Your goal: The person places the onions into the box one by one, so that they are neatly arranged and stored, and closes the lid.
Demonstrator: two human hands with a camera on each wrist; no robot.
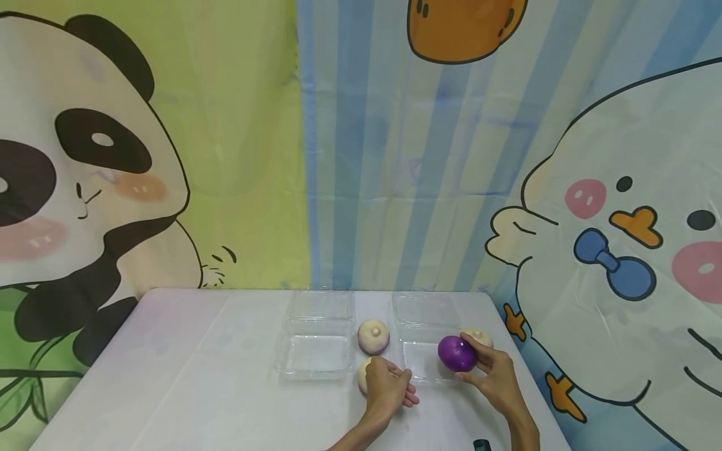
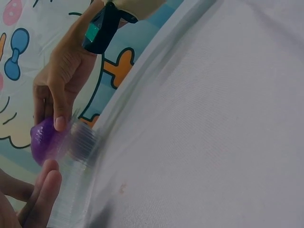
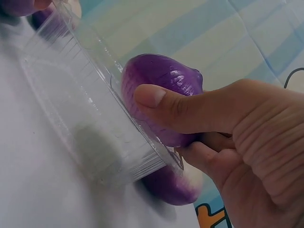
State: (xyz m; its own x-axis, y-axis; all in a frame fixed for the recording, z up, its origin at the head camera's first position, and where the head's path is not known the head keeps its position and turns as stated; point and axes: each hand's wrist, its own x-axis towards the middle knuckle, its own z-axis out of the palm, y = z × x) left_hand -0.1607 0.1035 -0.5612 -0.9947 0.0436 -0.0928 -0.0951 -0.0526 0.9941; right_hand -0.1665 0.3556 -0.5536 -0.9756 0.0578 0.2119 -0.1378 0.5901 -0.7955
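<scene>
A glossy, turnip-like purple vegetable (image 1: 457, 354) is gripped in my right hand (image 1: 496, 379), thumb on one side and fingers on the other. It hangs over the right clear plastic box (image 3: 71, 118), whose lid (image 1: 427, 309) lies folded back. My left hand (image 1: 386, 387) is by the box's near left corner. Its fingers (image 2: 45, 192) look fairly straight in the left wrist view; contact with the box is unclear. Just behind that hand a pale-topped vegetable (image 1: 363, 376) is partly hidden. Another (image 1: 373, 336) stands farther back, and one more (image 1: 479, 338) sits behind the right hand.
A second clear box (image 1: 317, 356), lid back, stands on the left of the white-covered table (image 1: 186, 376). A small dark object (image 1: 482, 445) shows at the lower edge, near the right wrist. Printed curtains (image 1: 361, 156) hang behind the table's far edge.
</scene>
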